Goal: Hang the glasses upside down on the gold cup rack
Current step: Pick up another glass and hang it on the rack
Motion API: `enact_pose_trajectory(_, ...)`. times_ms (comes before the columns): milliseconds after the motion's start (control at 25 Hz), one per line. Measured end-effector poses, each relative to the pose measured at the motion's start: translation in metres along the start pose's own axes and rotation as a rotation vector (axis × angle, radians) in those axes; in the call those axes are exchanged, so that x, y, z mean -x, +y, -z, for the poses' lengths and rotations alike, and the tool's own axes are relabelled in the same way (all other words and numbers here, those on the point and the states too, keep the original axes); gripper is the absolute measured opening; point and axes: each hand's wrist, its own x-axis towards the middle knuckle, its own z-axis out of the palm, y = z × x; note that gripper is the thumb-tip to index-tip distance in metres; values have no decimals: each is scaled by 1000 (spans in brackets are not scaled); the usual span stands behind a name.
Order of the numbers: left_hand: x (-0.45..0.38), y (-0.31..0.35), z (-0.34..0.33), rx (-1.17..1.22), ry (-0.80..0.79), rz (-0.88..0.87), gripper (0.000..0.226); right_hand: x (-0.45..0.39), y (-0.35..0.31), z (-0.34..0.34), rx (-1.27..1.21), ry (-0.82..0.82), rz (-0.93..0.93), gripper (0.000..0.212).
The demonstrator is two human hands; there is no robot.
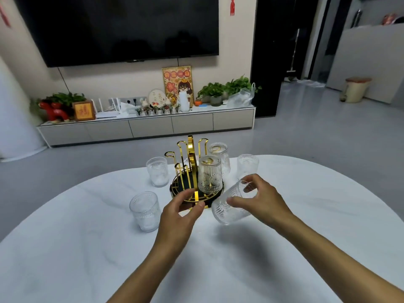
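Note:
The gold cup rack (189, 156) stands on a round dark base with a gold rim at the middle of the white table. Two ribbed glasses hang upside down on its right pegs, one in front (209, 174) and one behind (219, 155). My right hand (260, 199) grips a tilted ribbed glass (229, 209), mouth toward the lower left, just right of the rack's base. My left hand (179, 213) pinches the near rim of the base. Three more glasses stand upright on the table: near left (144, 211), far left (157, 171) and far right (247, 166).
The white round table (87, 248) ends in a curved far edge. Beyond it lie grey floor, a low TV cabinet (148, 125) with plants and ornaments, and a large wall TV (122, 27).

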Motion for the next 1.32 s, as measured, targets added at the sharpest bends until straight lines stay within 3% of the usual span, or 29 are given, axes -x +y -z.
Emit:
enact_pose_trajectory(80,7,6,7,265,-79,114,52,15,-31,-11,-384,-58,94,64)
enact_pose_trajectory(200,7,16,19,629,-145,136,60,26,-67,-31,-572,-124,233,61)
enact_pose_trajectory(360,-19,37,53,610,-17,37,56,17,-86,-49,-685,-169,225,47)
enact_pose_trajectory(480,-51,44,73,424,106,-59,73,-19,-90,-48,-430,-38,274,32)
enact_pose_trajectory(600,-81,39,79,215,155,-176,82,-71,-99,-51,247,118,521,37)
enact_pose_trajectory(680,-99,34,76,41,153,-244,84,-103,-106,-57,468,102,598,39)
enact_pose_trajectory(880,-131,20,66,-225,137,-305,89,-142,-108,-63,588,-53,541,27)
enact_pose_trajectory(1120,-142,6,54,-363,107,-294,92,-146,-101,-69,650,41,576,23)
enact_pose_trajectory(1320,-142,-11,50,-428,42,-237,99,-148,-98,-68,658,30,555,40)
